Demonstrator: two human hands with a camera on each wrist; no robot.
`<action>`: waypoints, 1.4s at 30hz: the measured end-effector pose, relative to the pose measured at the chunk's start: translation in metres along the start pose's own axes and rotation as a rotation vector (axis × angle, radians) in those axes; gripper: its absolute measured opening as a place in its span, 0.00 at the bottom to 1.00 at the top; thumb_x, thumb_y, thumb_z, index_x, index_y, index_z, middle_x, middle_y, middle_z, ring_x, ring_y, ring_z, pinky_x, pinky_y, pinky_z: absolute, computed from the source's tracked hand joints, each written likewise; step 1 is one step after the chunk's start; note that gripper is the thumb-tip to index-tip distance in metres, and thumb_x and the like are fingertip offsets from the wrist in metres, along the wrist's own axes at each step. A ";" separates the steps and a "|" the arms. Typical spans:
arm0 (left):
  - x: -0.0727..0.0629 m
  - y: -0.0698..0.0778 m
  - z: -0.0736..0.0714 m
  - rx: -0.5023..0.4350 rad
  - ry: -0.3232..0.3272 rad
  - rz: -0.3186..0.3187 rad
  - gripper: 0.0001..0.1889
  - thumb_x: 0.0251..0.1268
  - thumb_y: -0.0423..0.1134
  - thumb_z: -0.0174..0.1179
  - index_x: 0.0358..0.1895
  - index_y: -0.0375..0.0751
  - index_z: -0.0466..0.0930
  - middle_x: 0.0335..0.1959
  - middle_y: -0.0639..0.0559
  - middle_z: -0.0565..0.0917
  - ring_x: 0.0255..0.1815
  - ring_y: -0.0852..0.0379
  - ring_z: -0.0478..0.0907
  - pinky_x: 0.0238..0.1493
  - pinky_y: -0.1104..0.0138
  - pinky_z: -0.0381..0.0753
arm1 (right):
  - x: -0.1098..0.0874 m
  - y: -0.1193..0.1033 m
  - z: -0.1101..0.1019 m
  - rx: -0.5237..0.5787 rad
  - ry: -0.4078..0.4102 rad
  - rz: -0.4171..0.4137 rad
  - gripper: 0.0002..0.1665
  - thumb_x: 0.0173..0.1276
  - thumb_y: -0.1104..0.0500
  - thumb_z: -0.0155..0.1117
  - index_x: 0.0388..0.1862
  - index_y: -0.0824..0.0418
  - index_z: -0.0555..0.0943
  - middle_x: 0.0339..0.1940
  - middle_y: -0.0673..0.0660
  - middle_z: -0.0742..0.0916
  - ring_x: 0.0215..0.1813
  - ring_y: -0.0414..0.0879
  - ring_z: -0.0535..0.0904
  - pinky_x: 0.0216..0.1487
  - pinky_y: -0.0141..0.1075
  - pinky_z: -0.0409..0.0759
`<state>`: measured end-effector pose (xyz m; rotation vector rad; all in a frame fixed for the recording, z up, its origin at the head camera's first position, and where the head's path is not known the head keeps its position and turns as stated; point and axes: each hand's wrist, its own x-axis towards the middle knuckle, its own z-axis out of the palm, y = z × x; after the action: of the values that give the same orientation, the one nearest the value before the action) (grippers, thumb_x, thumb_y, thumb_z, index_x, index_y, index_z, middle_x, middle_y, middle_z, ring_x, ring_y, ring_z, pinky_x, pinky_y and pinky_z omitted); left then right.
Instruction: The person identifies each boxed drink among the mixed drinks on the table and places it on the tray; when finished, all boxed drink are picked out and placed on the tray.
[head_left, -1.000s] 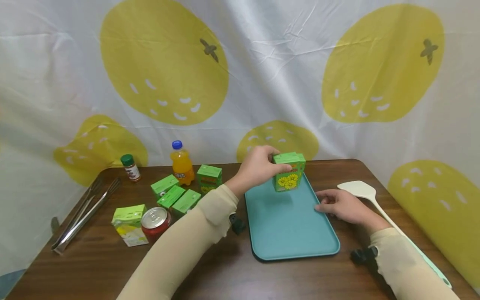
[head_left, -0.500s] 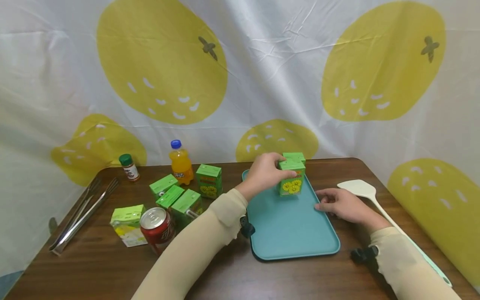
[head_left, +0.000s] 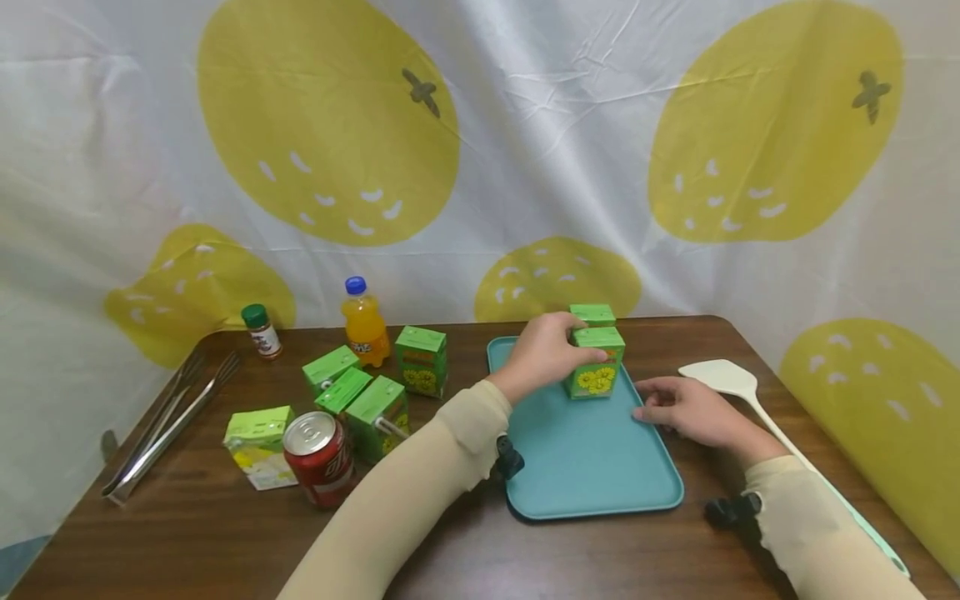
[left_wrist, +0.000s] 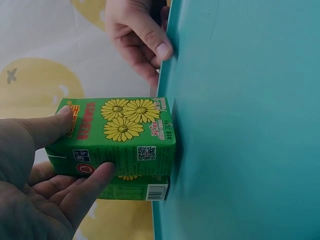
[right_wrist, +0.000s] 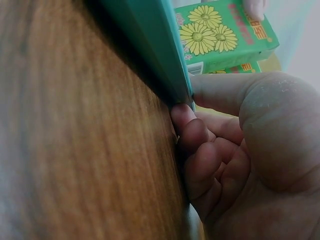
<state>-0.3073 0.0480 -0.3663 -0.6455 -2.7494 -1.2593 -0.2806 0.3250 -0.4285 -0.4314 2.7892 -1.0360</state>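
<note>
My left hand (head_left: 551, 354) grips a green drink carton (head_left: 596, 375) with yellow flowers printed on it, thumb on its front and fingers round the side. The carton stands upright over the far right part of the teal tray (head_left: 592, 467), its base right at the tray's surface in the left wrist view (left_wrist: 125, 125). Close behind it is a second green carton (head_left: 592, 313), mostly hidden. At the tray's right rim, my right hand (head_left: 686, 408) holds on with its thumb at the edge and curled fingers low beside it, as the right wrist view shows.
Left of the tray stand several more green cartons (head_left: 422, 362), a red soda can (head_left: 321, 458), a yellow-green carton (head_left: 260, 450) and an orange soda bottle (head_left: 365, 325). Farther left are a spice jar (head_left: 262, 332) and metal tongs (head_left: 172, 433). A white spatula (head_left: 757, 408) lies at right.
My left hand has carried the carton rightward and down toward the tray, in front of the second carton, which now shows behind it. My right hand stays at the rim.
</note>
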 end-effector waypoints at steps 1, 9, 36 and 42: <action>0.000 0.000 0.001 0.001 0.000 0.003 0.29 0.73 0.53 0.78 0.71 0.44 0.87 0.44 0.57 0.87 0.35 0.59 0.82 0.37 0.64 0.81 | 0.000 0.000 0.000 -0.001 0.001 0.000 0.37 0.76 0.51 0.77 0.74 0.74 0.79 0.37 0.53 0.87 0.33 0.48 0.81 0.30 0.39 0.79; 0.004 -0.002 0.006 0.019 0.004 0.009 0.29 0.73 0.53 0.78 0.70 0.44 0.87 0.48 0.55 0.88 0.37 0.60 0.82 0.38 0.65 0.82 | 0.001 -0.001 0.000 -0.001 -0.002 0.002 0.37 0.77 0.52 0.77 0.74 0.74 0.79 0.36 0.53 0.87 0.33 0.48 0.81 0.31 0.39 0.79; 0.007 -0.008 0.010 0.033 0.002 0.024 0.34 0.73 0.53 0.78 0.76 0.43 0.82 0.62 0.51 0.88 0.46 0.62 0.82 0.46 0.65 0.83 | 0.002 -0.001 0.000 0.005 -0.003 0.007 0.38 0.77 0.51 0.76 0.75 0.74 0.79 0.36 0.53 0.86 0.33 0.48 0.81 0.30 0.39 0.78; 0.005 -0.010 0.008 0.011 0.015 0.024 0.32 0.72 0.53 0.79 0.73 0.43 0.83 0.54 0.54 0.88 0.42 0.61 0.81 0.43 0.65 0.82 | 0.002 0.000 0.001 -0.006 -0.005 0.007 0.38 0.78 0.51 0.76 0.75 0.74 0.79 0.36 0.53 0.86 0.33 0.48 0.81 0.30 0.39 0.77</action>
<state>-0.3147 0.0501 -0.3776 -0.6631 -2.7263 -1.2384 -0.2819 0.3240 -0.4289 -0.4236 2.7886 -1.0237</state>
